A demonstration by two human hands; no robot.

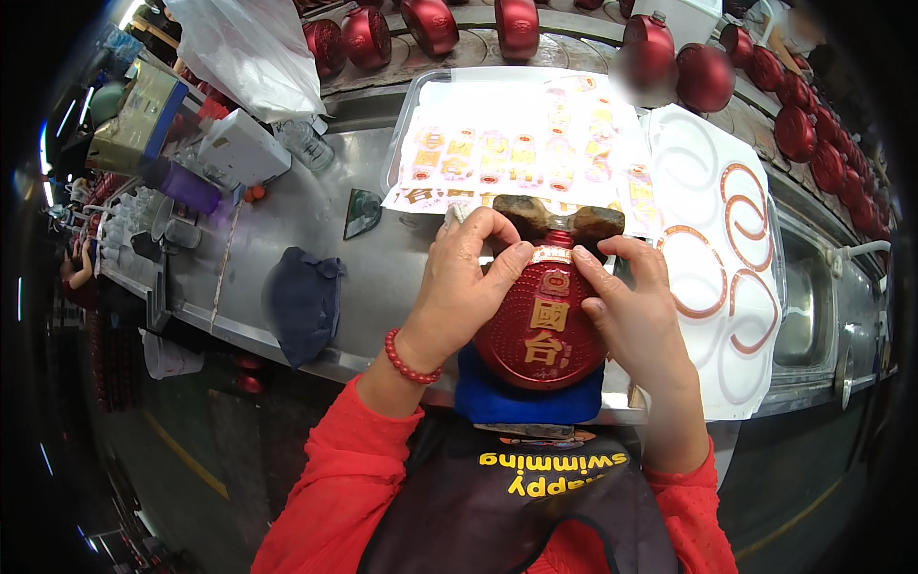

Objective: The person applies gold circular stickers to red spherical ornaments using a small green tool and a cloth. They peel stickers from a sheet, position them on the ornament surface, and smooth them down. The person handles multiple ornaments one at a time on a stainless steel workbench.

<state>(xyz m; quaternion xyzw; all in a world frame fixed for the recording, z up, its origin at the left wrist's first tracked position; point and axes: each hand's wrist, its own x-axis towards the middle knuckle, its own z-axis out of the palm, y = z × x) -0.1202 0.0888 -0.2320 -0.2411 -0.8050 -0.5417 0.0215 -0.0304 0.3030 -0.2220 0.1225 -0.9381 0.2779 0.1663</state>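
Observation:
A flat, round red bottle with raised gold characters lies tilted, its body over a blue pad and its neck at a dark, two-lobed rest. A small gold-and-red label sits across the base of the neck. My left hand is closed at the neck's left side, its thumb tip on the label's left end. Something whitish shows by its fingers, too small to tell. From the right, my right hand presses a fingertip at the label's other end, with its fingers bent along the bottle's shoulder.
Beyond the bottle, a decal sheet lies on a clear tray. A white sheet with ring-shaped strips is at right, near a sink. Dark blue cloth hangs at the left edge. Several red bottles line the conveyor behind.

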